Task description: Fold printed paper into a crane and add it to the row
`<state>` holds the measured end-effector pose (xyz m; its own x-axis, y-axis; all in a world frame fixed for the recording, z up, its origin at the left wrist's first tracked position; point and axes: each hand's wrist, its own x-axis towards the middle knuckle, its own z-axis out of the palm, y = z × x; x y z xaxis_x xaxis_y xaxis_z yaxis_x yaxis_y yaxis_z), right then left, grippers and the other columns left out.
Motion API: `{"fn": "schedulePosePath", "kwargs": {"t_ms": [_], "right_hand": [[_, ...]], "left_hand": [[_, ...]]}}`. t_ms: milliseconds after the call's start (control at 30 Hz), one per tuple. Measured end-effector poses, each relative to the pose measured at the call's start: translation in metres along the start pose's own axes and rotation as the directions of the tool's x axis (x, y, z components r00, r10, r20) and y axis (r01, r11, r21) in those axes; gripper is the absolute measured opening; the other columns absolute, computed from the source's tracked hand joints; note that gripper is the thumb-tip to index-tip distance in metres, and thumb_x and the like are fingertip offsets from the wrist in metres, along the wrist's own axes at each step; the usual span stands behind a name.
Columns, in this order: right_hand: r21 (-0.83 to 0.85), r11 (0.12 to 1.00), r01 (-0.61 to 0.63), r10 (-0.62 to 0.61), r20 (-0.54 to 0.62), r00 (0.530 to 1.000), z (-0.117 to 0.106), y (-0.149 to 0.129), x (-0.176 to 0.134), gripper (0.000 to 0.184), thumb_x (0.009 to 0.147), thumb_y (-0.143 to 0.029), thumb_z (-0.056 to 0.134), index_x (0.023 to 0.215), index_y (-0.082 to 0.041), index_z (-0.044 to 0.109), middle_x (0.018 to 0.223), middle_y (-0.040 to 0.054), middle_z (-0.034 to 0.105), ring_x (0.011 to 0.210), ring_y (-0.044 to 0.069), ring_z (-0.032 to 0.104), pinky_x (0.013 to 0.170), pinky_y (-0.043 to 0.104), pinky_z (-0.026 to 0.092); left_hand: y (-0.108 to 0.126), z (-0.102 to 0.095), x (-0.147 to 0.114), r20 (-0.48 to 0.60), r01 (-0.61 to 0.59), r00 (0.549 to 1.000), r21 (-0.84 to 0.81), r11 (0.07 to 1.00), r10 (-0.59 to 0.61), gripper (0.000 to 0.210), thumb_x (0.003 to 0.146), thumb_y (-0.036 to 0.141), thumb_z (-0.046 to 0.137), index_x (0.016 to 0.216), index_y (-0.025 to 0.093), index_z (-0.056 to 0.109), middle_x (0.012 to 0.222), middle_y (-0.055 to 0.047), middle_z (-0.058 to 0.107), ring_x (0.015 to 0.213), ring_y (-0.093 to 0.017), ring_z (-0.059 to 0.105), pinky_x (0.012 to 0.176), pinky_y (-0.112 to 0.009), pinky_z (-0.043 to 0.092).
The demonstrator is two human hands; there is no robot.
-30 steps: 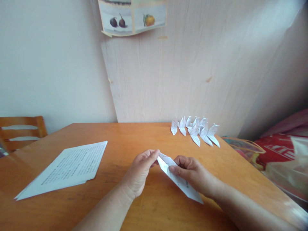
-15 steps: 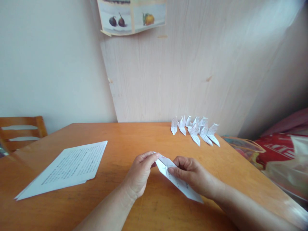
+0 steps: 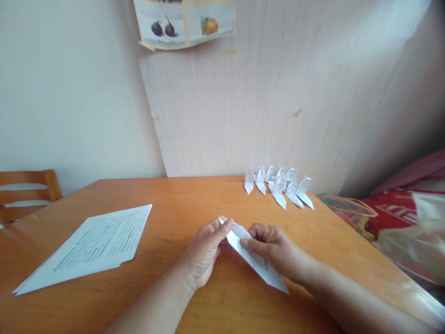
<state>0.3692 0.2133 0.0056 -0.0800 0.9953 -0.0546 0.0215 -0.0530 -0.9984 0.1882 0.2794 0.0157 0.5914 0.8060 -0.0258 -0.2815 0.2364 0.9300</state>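
Between my two hands, above the table's front part, is a folded piece of printed white paper [image 3: 259, 264], long and pointed, slanting down to the right. My left hand [image 3: 206, 248] pinches its narrow upper-left tip, thumb on top and fingers behind. My right hand [image 3: 274, 246] grips it near the middle of its upper edge, with the thumb pressed on the face and the fingers curled behind. Several folded paper birds [image 3: 278, 185] of the same printed paper stand grouped at the table's far right edge.
A stack of printed sheets [image 3: 100, 241] lies on the left of the wooden table [image 3: 167, 301]. A wooden chair [image 3: 31, 192] stands beyond the left edge. Red and clear plastic bags [image 3: 392, 213] sit past the right edge. Fruit pictures [image 3: 187, 25] hang on the wall behind.
My left thumb has shifted slightly right along the paper, and more of its pointed tip shows above the hand. My right hand keeps its hold. The whole view has turned slightly.
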Motion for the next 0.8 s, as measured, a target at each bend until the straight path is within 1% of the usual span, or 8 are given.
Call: {"fn": "schedulePosePath", "kwargs": {"t_ms": [67,100,200,333,467,633,700,800], "right_hand": [[0.021,0.999,0.024,-0.024,-0.026,0.999,0.0005,0.0001,0.0008,0.046,0.077,-0.059,0.075,0.078,-0.018,0.053,0.06,-0.0061,0.05,0.049,0.007,0.04,0.046,0.02,0.03],[0.03,0.999,0.035,-0.034,-0.036,0.999,0.0007,0.0001,0.001,0.046,0.077,-0.059,0.075,0.079,-0.018,0.053,0.06,-0.0061,0.05,0.049,0.007,0.04,0.046,0.02,0.03],[0.048,0.998,0.029,-0.028,-0.029,0.999,0.0008,-0.0003,0.0004,0.046,0.077,-0.058,0.075,0.08,-0.018,0.055,0.061,-0.0056,0.051,0.049,0.007,0.042,0.046,0.021,0.03],[0.059,0.998,0.003,-0.004,0.02,1.0,-0.0012,-0.0024,-0.0007,0.042,0.078,-0.054,0.076,0.083,-0.016,0.059,0.066,-0.0035,0.056,0.054,0.008,0.047,0.05,0.022,0.033],[0.037,0.999,-0.036,0.036,0.0,0.999,-0.003,-0.0037,0.0009,0.038,0.078,-0.051,0.076,0.079,-0.016,0.06,0.063,-0.0039,0.054,0.054,0.008,0.045,0.051,0.023,0.033],[0.054,0.998,0.012,-0.011,-0.023,1.0,-0.0029,-0.0006,0.0039,0.034,0.08,-0.045,0.074,0.079,-0.015,0.059,0.065,-0.0036,0.054,0.056,0.008,0.046,0.054,0.023,0.035],[0.039,0.999,-0.008,0.009,-0.025,1.0,-0.0032,0.0008,0.0044,0.03,0.082,-0.042,0.072,0.081,-0.015,0.06,0.067,-0.0027,0.056,0.056,0.009,0.049,0.055,0.023,0.038],[-0.009,0.998,-0.057,0.057,0.003,0.998,-0.0041,0.0014,0.0041,0.022,0.084,-0.035,0.068,0.089,-0.015,0.059,0.071,-0.0016,0.06,0.058,0.01,0.055,0.056,0.024,0.043]], "left_hand": [[-0.0023,0.0041,-0.002,0.074,0.023,0.997,0.047,0.999,-0.026,0.027,0.084,0.037,0.073,0.099,0.014,0.069,0.095,-0.009,0.071,0.09,-0.02,0.062,0.084,-0.032,0.046],[-0.0031,0.0052,-0.0025,0.079,0.025,0.996,0.068,0.997,-0.03,0.028,0.083,0.035,0.074,0.101,0.014,0.069,0.097,-0.009,0.072,0.092,-0.021,0.062,0.086,-0.033,0.045],[-0.0036,0.0049,-0.0023,0.058,0.013,0.998,0.125,0.992,-0.021,0.028,0.083,0.034,0.074,0.099,0.012,0.07,0.1,-0.01,0.072,0.092,-0.021,0.061,0.089,-0.034,0.045],[-0.0029,0.0013,-0.0009,0.049,-0.012,0.999,0.186,0.982,0.003,0.027,0.085,0.034,0.072,0.1,0.012,0.07,0.101,-0.01,0.073,0.091,-0.021,0.061,0.089,-0.035,0.045],[-0.0026,0.0013,-0.0015,0.044,-0.017,0.999,0.202,0.979,0.008,0.026,0.089,0.037,0.067,0.1,0.014,0.067,0.1,-0.008,0.072,0.09,-0.02,0.061,0.088,-0.034,0.046],[-0.0003,0.0047,-0.0037,0.095,0.005,0.995,0.206,0.978,-0.026,0.025,0.087,0.026,0.069,0.108,0.017,0.059,0.109,-0.008,0.07,0.105,-0.022,0.062,0.096,-0.036,0.047],[0.0006,0.0052,-0.0042,0.098,0.002,0.995,0.237,0.972,-0.025,0.026,0.087,0.023,0.068,0.108,0.017,0.055,0.104,-0.008,0.07,0.102,-0.023,0.064,0.095,-0.037,0.048],[0.0002,0.0036,-0.0036,0.083,-0.003,0.996,0.306,0.952,-0.024,0.03,0.087,0.023,0.066,0.112,0.017,0.051,0.096,-0.006,0.07,0.092,-0.021,0.066,0.089,-0.036,0.05]]}}
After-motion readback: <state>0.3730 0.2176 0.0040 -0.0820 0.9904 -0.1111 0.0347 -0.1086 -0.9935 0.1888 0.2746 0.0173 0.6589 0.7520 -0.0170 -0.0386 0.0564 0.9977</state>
